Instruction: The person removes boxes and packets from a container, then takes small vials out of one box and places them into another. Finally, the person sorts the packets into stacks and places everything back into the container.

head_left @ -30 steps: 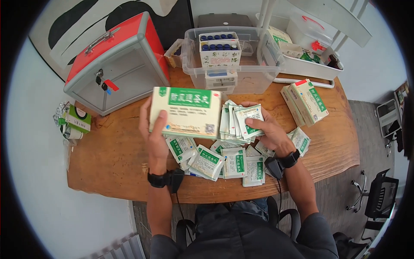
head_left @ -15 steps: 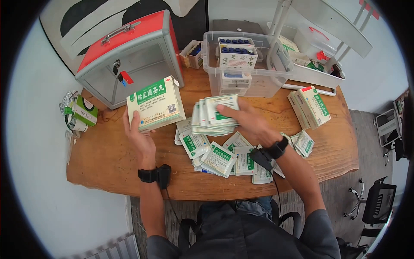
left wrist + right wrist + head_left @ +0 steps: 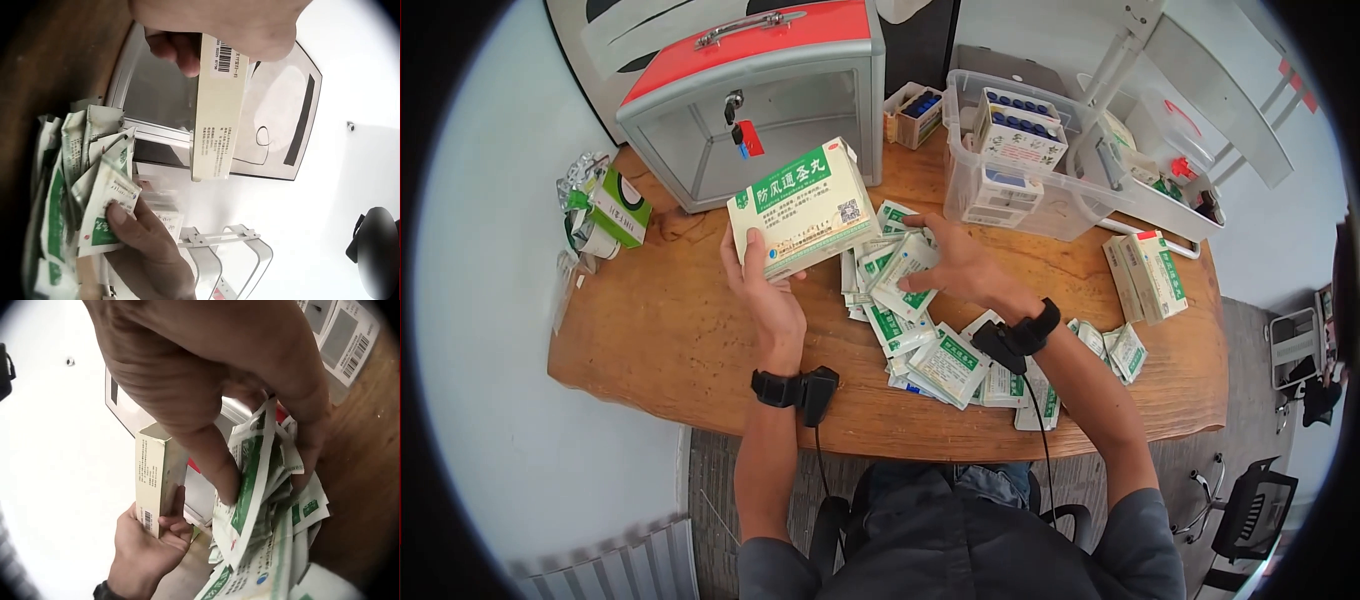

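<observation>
My left hand [image 3: 768,305] holds a cream-and-green medicine box [image 3: 800,215], tilted, thumb on its printed front and fingers behind. In the left wrist view the box's narrow side with a barcode [image 3: 223,57] shows. Just right of it, my right hand [image 3: 968,268] grips several medicine sachets [image 3: 903,272] between thumb and fingers, low over the left end of a loose sachet pile [image 3: 950,365]. In the right wrist view the thumb presses the front of these sachets [image 3: 253,481], with fingers behind them.
A red-and-silver cabinet [image 3: 770,90] with keys stands at the back left. Behind the hands is a clear plastic bin [image 3: 1065,195] with boxes of blue-capped vials. Two more medicine boxes [image 3: 1148,277] stand at right, near further sachets [image 3: 1125,350]. A green box [image 3: 620,208] sits at far left.
My right hand has brought its sachets from beside the box down to the pile's left end. The box in my left hand has turned from level to tilted. The head view has shifted.
</observation>
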A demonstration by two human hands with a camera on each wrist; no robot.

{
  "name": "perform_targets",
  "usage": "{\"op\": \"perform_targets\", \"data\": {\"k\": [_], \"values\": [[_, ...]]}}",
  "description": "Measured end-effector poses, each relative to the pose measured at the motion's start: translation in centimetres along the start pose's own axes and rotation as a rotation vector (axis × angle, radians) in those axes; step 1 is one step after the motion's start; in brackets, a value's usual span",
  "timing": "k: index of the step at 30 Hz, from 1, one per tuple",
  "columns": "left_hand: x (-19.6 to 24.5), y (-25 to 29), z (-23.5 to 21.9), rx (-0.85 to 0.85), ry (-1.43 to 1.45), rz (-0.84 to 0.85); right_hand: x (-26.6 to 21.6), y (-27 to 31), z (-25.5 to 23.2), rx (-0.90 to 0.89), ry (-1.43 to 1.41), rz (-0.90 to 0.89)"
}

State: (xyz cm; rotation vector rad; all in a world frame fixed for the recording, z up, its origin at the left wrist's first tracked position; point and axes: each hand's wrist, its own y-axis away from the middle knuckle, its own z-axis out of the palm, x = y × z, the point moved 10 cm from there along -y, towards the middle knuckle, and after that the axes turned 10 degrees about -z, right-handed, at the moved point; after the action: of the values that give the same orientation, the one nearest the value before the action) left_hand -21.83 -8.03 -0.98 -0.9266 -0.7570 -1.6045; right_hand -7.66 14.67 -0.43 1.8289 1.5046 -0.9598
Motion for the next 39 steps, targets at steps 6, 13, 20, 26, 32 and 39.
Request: {"op": "perform_targets", "data": {"k": [6,13,20,26,32,39], "values": [[0.3,0.3,0.5,-0.021,-0.012,0.007,-0.7,0.5,1.1,0.017,0.239,-0.059],[0.8,0.9,1.0,0.004,-0.018,0.028,-3.4,1.9,1.2,0.044,0.334,-0.147],[0.3,0.3,0.6,-0.023,-0.038,0.023,-1.7,2.1,2.1,-0.039,0.327,-0.157],[0.2,0.4,0.7,-0.021,-0.074,0.028,-1.3,0.8,3.5,-0.102,0.235,-0.217],[0.1,0.2,0.5,-0.012,-0.079,0.037,-0.2,2.7,3.4,-0.077,0.406,-0.119],[0.2,0.5,0.9,-0.020,-0.108,0.032,-3.3,5.1,1.1,0.010,0.231,-0.187]]}}
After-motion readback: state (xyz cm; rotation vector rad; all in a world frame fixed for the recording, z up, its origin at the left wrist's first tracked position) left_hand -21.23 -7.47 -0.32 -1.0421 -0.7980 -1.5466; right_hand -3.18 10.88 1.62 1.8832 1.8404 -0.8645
